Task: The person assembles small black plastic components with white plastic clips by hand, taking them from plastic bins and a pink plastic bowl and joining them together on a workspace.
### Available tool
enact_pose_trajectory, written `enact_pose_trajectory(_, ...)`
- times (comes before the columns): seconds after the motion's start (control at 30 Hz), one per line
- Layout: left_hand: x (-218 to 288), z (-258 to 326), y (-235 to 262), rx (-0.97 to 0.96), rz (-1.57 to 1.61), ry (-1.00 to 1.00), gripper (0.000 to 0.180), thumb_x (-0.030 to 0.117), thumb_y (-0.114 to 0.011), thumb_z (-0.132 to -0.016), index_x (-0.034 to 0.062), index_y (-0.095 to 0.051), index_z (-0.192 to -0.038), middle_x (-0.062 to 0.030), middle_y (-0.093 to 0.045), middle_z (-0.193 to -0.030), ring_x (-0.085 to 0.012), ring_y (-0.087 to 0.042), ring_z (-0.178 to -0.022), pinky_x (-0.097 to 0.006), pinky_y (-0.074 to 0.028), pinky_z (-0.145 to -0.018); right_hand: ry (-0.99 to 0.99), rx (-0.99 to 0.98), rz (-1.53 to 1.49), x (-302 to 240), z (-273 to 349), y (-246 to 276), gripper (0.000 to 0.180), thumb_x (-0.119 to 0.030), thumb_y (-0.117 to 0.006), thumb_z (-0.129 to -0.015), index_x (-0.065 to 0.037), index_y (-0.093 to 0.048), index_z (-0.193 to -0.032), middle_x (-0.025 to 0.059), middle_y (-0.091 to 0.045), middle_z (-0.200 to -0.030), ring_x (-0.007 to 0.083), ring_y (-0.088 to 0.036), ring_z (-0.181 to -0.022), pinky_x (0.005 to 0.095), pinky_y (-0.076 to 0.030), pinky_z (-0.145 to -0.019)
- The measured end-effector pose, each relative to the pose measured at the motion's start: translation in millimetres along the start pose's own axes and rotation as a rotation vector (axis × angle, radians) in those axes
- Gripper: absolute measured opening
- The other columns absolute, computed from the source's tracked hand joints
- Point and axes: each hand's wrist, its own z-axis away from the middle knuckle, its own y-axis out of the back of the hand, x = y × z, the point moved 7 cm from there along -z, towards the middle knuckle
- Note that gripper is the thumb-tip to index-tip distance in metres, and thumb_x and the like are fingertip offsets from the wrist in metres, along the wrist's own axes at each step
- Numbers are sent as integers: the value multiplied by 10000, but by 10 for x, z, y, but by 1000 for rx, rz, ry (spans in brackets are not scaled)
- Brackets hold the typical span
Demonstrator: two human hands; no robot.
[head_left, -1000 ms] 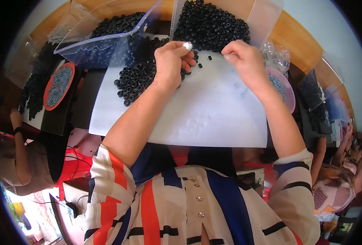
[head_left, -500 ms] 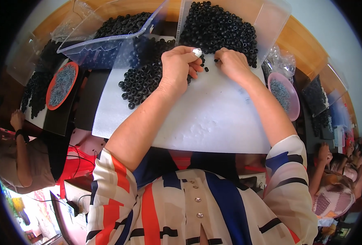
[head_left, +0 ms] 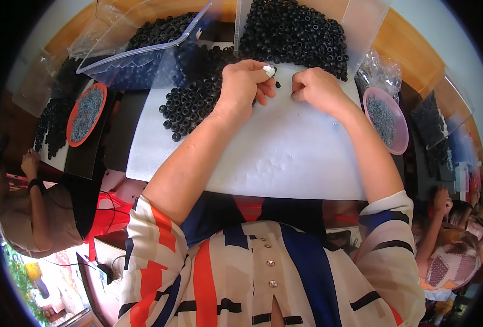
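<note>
My left hand (head_left: 242, 90) is closed above the white sheet (head_left: 263, 158), thumb and fingers pinched together. White wrapping (head_left: 269, 71) covers the thumb tip, and the dark edge of a small black ring (head_left: 274, 69) shows beside it. To its right, my right hand (head_left: 319, 91) is closed, its fingertips pressed together just over the sheet; whatever they hold is hidden. A tiny black piece (head_left: 278, 84) lies between the hands. Under and left of my left wrist spreads a pile of black ring-shaped parts (head_left: 189, 106).
A clear bin of black rings (head_left: 380, 22) stands beyond my hands, and another clear bin (head_left: 116, 62) lies tilted at the left. An orange dish (head_left: 104, 101) and a pink dish (head_left: 400, 128) hold small grey pieces. People (head_left: 37, 218) work on both sides.
My right hand has drawn away from my left hand, a little right and nearer to me. My left hand keeps its pinch. The whole view has shifted slightly.
</note>
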Motion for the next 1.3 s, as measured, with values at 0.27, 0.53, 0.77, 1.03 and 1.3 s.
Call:
enact_pose_trajectory(0.27,-9,9,4,-21,-65,7,165,76,-580,-907,-66,-621,-981,-107,-629,-781,-175,-604,-616,-263,-443,-488,-74,143,-230,229,-19,-27,130,-149,-689,-701,-79,-702,-809,112,-686,-775,290,-653,-766,387,-491,-683)
enact_pose_trajectory(0.53,-33,6,-7,-27,-100,35,181,87,-577,-917,-65,-615,-1007,-112,-631,-798,-180,-610,-628,-262,-451,-491,76,181,-31,125,50,-36,140,-117,-687,-730,-50,-683,-852,90,-671,-829,240,-644,-740,348,-488,-686)
enact_pose_trajectory(0.77,-52,13,-11,-44,-90,35,196,95,-577,-924,-65,-605,-1033,-114,-633,-808,-180,-614,-639,-265,-457,-492,233,259,-104,-67,152,34,128,-45,-668,-716,-35,-667,-843,84,-653,-820,235,-644,-753,342,-491,-671)
enact_pose_trajectory(1.03,-47,-5,12,-39,-57,58,185,80,-571,-925,-76,-602,-1020,-123,-639,-814,-187,-616,-640,-268,-460,-490,389,265,-29,-108,143,-104,115,-27,-646,-701,-35,-664,-815,73,-635,-814,268,-632,-777,369,-493,-663)
enact_pose_trajectory(1.3,-94,-10,-27,-90,-38,69,212,61,-549,-931,-94,-596,-1067,-127,-636,-828,-190,-617,-646,-270,-468,-495,446,404,206,-157,166,-171,74,-105,-648,-782,-72,-666,-846,54,-602,-850,250,-605,-806,378,-450,-741)
